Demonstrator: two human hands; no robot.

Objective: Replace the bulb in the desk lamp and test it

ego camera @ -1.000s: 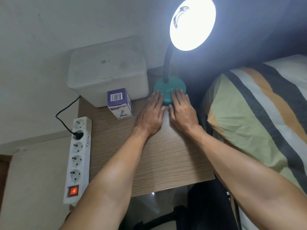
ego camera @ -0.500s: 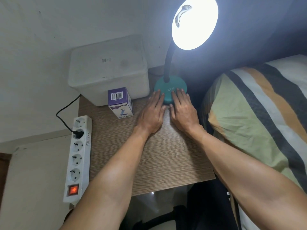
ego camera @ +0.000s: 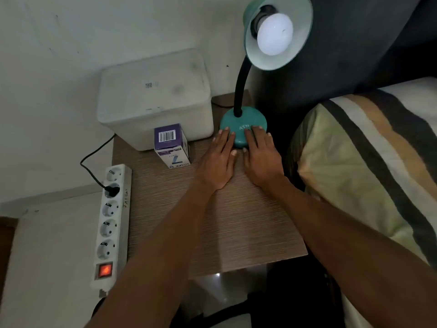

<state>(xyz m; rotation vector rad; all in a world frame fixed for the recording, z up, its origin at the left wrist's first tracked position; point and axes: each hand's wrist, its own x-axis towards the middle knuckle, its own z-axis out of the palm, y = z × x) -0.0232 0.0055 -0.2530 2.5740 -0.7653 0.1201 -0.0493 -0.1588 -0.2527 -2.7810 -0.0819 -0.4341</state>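
Observation:
A teal desk lamp stands at the back of the wooden bedside table [ego camera: 224, 223]. Its round base [ego camera: 241, 119] carries a black gooseneck up to the teal shade [ego camera: 300, 50]. A white bulb [ego camera: 274, 34] sits in the shade, unlit. My left hand [ego camera: 217, 162] lies flat on the table, fingertips on the base's front left edge. My right hand [ego camera: 260, 159] lies flat beside it, fingertips resting on the front of the base. Neither hand holds anything. A purple and white bulb box [ego camera: 171, 146] stands left of my hands.
A white plastic container [ego camera: 153, 100] fills the table's back left. A white power strip [ego camera: 111, 223] with a lit red switch [ego camera: 104, 270] and one black plug runs along the table's left side. A striped pillow [ego camera: 369, 166] and bed lie to the right.
The lamp has gone out: the bulb glowed brightly before and is dark now, and the room is dimmer. Both hands stay on the lamp base.

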